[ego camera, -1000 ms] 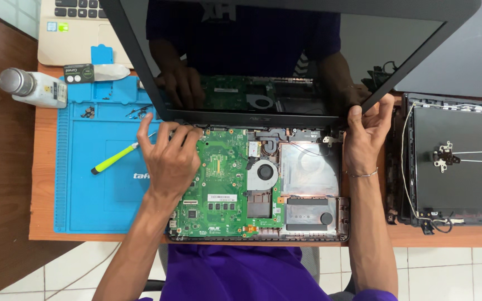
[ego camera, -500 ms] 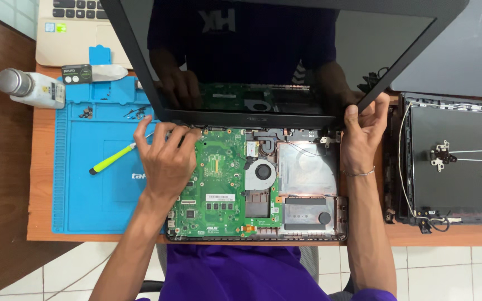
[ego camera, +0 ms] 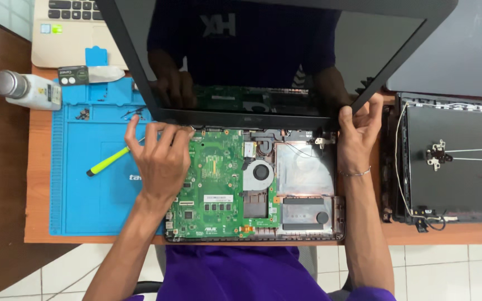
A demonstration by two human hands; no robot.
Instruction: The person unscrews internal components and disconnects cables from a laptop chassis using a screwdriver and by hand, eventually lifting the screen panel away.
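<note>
Black glossy laptop screen panel (ego camera: 263, 56) is standing tilted over opened laptop base with green circuit board (ego camera: 218, 184), on wooden surface (ego camera: 37, 184). Left hand (ego camera: 160, 159) is resting on left hinge corner, fingers bent around lower screen edge. Right hand (ego camera: 358, 131) is gripping right lower corner of screen bezel. Yellow-green plastic pry tool (ego camera: 107, 161) is lying on blue silicone work mat (ego camera: 85, 206), just beside left hand. Black detached laptop lid with white cables (ego camera: 453, 161) is lying at right.
</note>
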